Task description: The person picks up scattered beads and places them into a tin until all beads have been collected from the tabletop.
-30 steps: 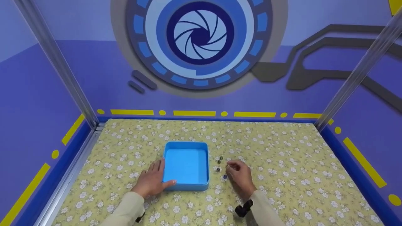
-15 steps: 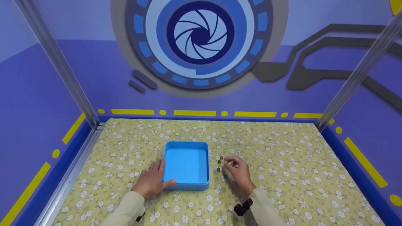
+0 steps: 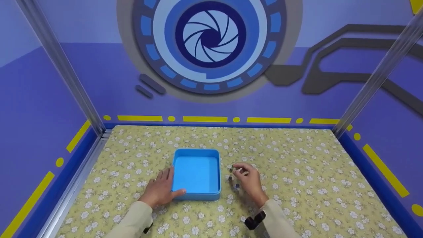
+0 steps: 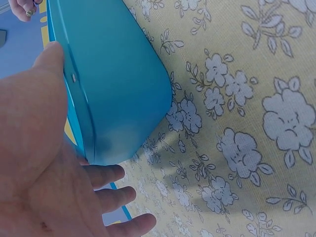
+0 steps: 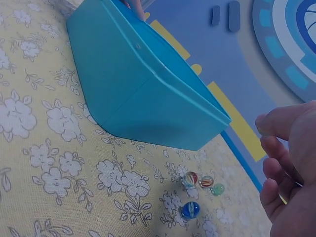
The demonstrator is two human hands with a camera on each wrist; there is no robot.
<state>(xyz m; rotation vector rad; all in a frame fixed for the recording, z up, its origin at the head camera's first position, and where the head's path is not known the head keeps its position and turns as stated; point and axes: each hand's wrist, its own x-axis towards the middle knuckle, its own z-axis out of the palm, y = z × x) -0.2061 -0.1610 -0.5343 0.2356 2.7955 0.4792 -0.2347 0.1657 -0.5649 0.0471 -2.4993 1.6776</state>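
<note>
A square, open-topped light blue box [image 3: 197, 197] rests on the patterned cloth. My left hand [image 3: 159, 189] lies against its left side, fingers extended and thumb over the near rim. Just right of the box, my right hand [image 3: 250, 180] hovers near several glass marbles, fingers bent toward the thumb. In the left wrist view a small greenish marble [image 4: 30, 13] shows at the right fingertips [image 4: 20, 9]. On the cloth in the right wrist view are a blue marble [image 5: 190, 210], a red-and-white marble [image 5: 189, 179], an orange-striped marble [image 5: 206, 181] and a green marble [image 5: 217, 189].
A yellow floral cloth [image 3: 307, 172] covers the table. Blue-purple panels [image 3: 109, 82] enclose the back and sides, with metal posts [image 3: 67, 69] at the back corners. A dark wrist device [image 3: 254, 220] sits on the right wrist.
My right hand has shifted a little left and away from me, and now covers the farthest marble in the head view. The left hand and the box have stayed put.
</note>
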